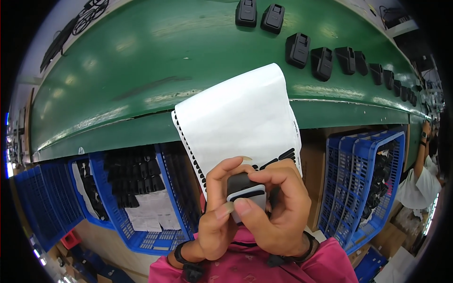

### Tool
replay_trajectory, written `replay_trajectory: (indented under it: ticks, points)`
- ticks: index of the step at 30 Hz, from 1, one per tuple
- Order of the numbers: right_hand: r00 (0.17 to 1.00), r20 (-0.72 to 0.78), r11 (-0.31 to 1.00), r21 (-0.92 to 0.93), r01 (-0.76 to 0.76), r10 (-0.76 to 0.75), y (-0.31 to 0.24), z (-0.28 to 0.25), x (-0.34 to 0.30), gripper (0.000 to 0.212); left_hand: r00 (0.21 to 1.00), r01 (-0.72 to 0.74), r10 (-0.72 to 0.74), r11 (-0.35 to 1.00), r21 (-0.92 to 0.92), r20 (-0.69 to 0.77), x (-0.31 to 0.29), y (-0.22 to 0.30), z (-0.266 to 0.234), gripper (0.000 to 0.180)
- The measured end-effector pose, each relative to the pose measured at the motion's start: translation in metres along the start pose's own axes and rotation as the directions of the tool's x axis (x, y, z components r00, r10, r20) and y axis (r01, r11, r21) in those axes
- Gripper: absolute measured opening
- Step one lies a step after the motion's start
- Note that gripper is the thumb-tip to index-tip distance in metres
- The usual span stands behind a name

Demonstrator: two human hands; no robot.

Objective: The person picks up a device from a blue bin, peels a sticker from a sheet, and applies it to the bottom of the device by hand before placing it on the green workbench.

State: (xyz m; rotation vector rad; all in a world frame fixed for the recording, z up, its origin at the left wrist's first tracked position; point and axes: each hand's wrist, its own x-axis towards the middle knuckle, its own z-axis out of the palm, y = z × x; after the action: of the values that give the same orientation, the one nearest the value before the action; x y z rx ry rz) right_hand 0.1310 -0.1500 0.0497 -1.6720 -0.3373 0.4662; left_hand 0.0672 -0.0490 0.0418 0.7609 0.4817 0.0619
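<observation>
Close to my body, both hands hold up a small black plastic housing (239, 180) with a light grey face. My left hand (213, 231) grips its left side, the index finger raised near the top and the thumb at the edge of the face. My right hand (286, 205) curls around the other side, its thumb pressing on a dark rounded strip (248, 195) on the grey face. Just beyond my hands, a white backing sheet (236, 108) droops over the bench edge. Black adhesive strips (287, 153) show on it, with more dark tabs along its left edge.
Several black plastic docks (297, 49) stand in a line on the green bench (118, 66). Blue crates holding black parts flank me, one on the left (160, 244) and one on the right (337, 188). Cables (89, 16) lie far left. Another person's arm (421, 151) reaches in at far right.
</observation>
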Motion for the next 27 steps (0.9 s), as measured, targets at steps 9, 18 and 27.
replay_trajectory:
  ticks: [9,18,27]
  points:
    - [0.974,-0.11,0.98,-0.052,0.192,-0.197,0.009,0.006,0.004,0.029,1.0,-0.004,0.005,0.999,0.034,-0.03,0.0,0.001,0.002,0.076]
    - [0.971,-0.119,0.978,-0.053,0.201,-0.206,0.014,0.007,0.004,0.027,0.999,-0.03,0.032,0.998,0.064,-0.028,0.0,-0.002,0.0,0.077]
    - [0.998,-0.036,0.998,0.026,0.061,-0.06,0.004,-0.003,0.007,0.011,0.999,0.005,-0.006,1.0,-0.019,-0.032,0.004,-0.003,-0.003,0.072]
